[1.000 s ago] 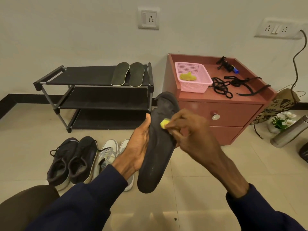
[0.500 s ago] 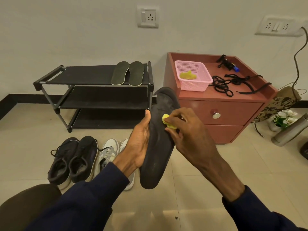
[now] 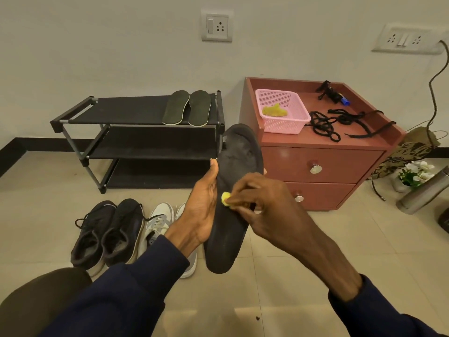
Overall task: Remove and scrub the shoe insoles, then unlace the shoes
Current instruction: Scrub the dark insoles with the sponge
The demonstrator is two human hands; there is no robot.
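Above the tiled floor (image 3: 291, 263), the right hand (image 3: 272, 210), pinching a yellow sponge (image 3: 225, 198), has slid down the black insole (image 3: 240, 154) gripped by the left hand (image 3: 201, 210); scrubbing continues.

The insole (image 3: 239, 166) is showing a matt, worn, dark face. The basket (image 3: 286, 126) is looking like pink perforated plastic. The cabinet (image 3: 345, 159) is gleaming with a smooth reddish finish and 2 shiny metal knobs (image 3: 315, 168). The floor tiles (image 3: 291, 276) are shining glossily. The rack (image 3: 126, 110) is showing matt black cloth shelves on metal tubes.
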